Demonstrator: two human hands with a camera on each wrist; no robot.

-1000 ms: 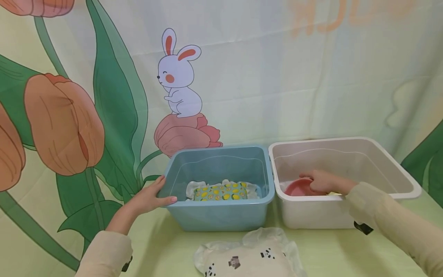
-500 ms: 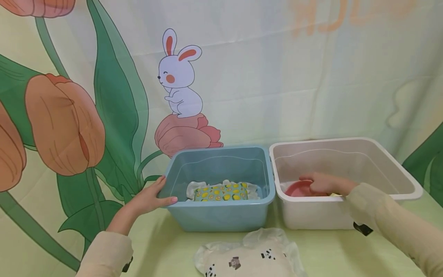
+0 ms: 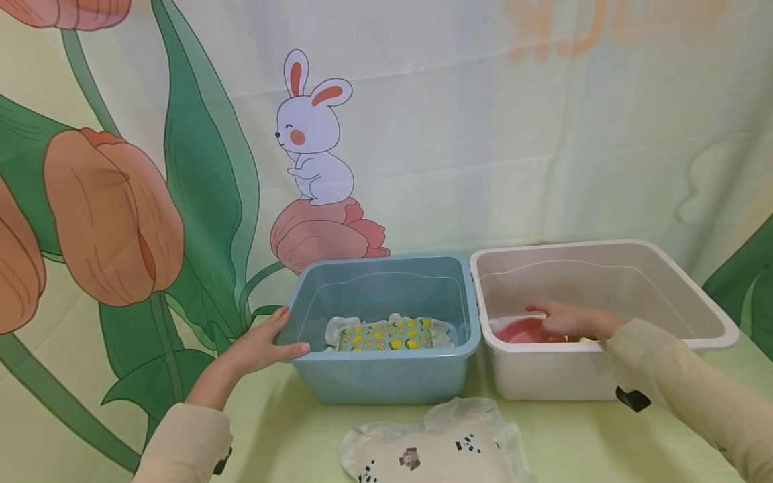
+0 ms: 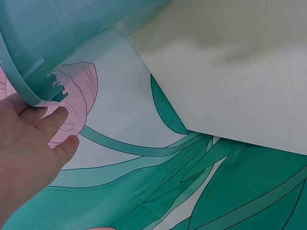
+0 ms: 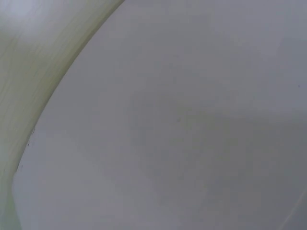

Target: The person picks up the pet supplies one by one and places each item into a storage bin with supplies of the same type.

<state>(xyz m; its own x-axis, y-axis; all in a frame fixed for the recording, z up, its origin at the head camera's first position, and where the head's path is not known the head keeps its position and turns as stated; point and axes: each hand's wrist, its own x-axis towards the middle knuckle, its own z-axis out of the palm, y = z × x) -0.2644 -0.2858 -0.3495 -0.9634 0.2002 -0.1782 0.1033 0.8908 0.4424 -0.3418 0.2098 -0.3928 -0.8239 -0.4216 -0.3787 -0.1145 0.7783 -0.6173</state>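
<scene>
In the head view my left hand (image 3: 261, 342) rests on the left front corner of a blue basin (image 3: 386, 379), thumb on the rim and fingers along the side. The left wrist view has its loosely bent fingers right beneath that rim. A small pillow (image 3: 386, 334) with a lemon print and white ruffle lies inside. My right hand (image 3: 570, 322) reaches into a white basin (image 3: 543, 376), beside a pink, round, bowl-like thing (image 3: 516, 330). One finger stretches left above it; the others are hidden, and I cannot tell whether they hold anything. A pale yellow bit (image 3: 587, 340) peeks out beneath the hand.
A cream ruffled pillow (image 3: 443, 449) with dog and panda prints lies in front of the basins on the pale green table (image 3: 580, 443). The basins stand side by side against a printed cloth backdrop (image 3: 453, 134). The white basin's wall (image 5: 168, 120) fills the right wrist view.
The pink thing has sunk slightly inside the white basin, and the right hand's extended finger now stands apart above it. The left hand has stayed on the blue rim.
</scene>
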